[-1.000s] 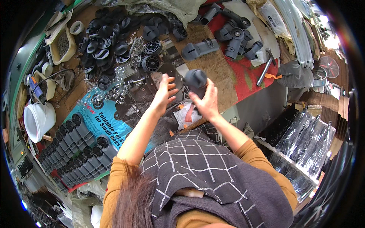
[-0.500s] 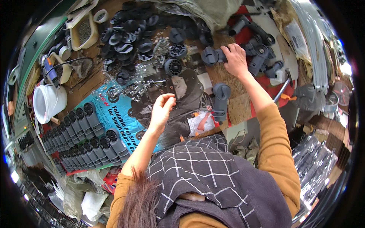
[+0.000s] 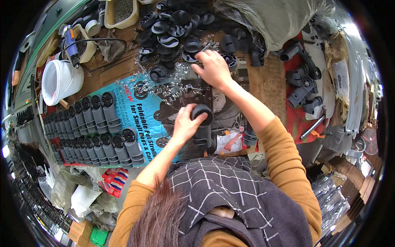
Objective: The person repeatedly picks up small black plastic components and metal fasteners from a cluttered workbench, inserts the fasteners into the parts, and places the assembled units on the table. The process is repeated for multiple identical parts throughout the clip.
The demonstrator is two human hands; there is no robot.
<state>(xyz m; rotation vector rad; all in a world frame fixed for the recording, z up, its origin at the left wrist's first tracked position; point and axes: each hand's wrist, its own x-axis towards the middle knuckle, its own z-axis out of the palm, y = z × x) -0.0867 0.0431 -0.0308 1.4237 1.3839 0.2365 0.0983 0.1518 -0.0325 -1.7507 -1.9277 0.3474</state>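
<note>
Left hand (image 3: 186, 123): fingers curled around the round top of a black plastic housing (image 3: 202, 125), held upright near the workbench's (image 3: 267, 84) near edge, over a blue printed sheet (image 3: 123, 113).
Right hand (image 3: 213, 69): fingers bent down, pinching among loose metal washers (image 3: 201, 47) beside the heap of black caps (image 3: 173, 29); whether it holds one I cannot tell.
Finished rows (image 3: 88, 125): matching housings lined up at the left edge.

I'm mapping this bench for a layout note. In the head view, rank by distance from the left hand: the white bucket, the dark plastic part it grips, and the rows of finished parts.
1. Dark plastic part: gripped in the left hand, bench centre.
2. Rows of finished parts: to its left, on the blue poster.
3. White bucket: far left, upper edge of the bench.
</note>
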